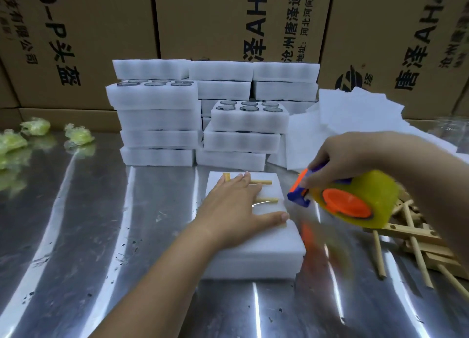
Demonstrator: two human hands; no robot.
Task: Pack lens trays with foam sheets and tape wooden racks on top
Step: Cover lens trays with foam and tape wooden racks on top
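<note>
Pinning the wooden rack [264,182] flat on top of the foam-covered tray [253,256] near the front middle of the steel tabletop [101,236], using the left hand [228,210] with fingers straight and spread, grasping nothing. Gripping the tape dispenser [352,203] in the right hand [355,157], fingers curled round its blue handle, hovering just beside the tray's right edge, not yet touching foam. Probably beginning the taping step: pressing the palm firmly so the rack is not sliding, starting the tape low on the tray's side wall, running it across a rack stick clear of the fingers, pulling it taut without denting the soft foam. Leaving spare racks [411,236] heaped at the right edge. Passing, toward the far edge, stacked lens trays [157,124], 2 showing round lenses, and loose foam sheets [355,114] at the far right corner, in front of cardboard cartons [215,20].
</note>
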